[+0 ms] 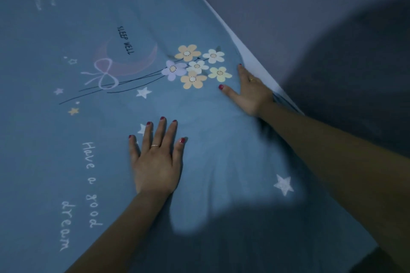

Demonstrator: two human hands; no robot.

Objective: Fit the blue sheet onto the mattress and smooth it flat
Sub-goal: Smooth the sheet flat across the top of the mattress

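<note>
The blue sheet [66,117], printed with stars, flowers, a moon and white lettering, lies spread over the mattress and fills most of the view. My left hand [155,157] presses flat on it with fingers straight and spread. My right hand [250,91] lies further out at the sheet's right edge, thumb stretched to the left, its other fingers reaching down at the edge where a pale strip [250,60] shows. Soft wrinkles fan out between my two hands and toward my body.
A grey-purple wall or headboard [299,17] runs along the bed's right side, close against the mattress edge. A dark shadow covers the sheet near my body.
</note>
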